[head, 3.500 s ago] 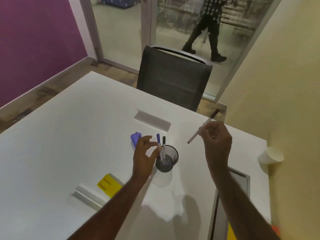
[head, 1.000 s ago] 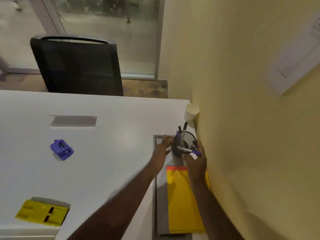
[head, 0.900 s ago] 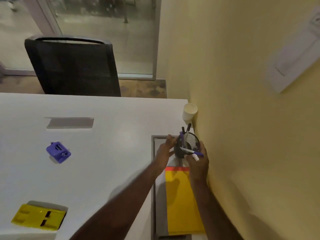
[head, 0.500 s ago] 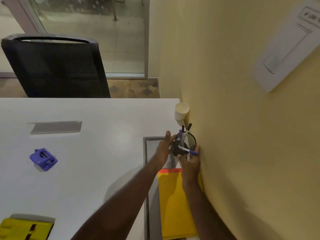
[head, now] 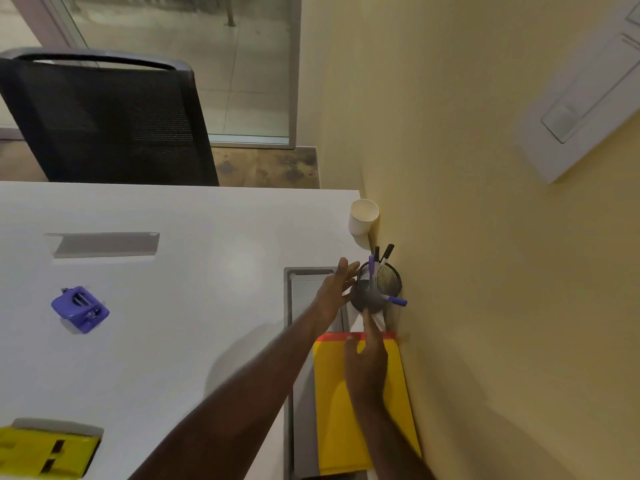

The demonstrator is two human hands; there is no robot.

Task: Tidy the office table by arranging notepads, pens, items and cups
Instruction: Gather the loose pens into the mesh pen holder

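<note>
Parking the mesh pen cup (head: 377,289) against the wall, beyond the yellow notepad (head: 363,410). Left hand (head: 334,291) spread, right hand (head: 365,362) loosely open, nothing held. Purple stapler (head: 79,308), well left of the cup, judged next.

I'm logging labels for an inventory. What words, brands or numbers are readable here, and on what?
None are readable.
White wall notice: its print is too blurred to read.
Paper cup, yellow notepad, purple hole punch: no visible lettering.
</note>
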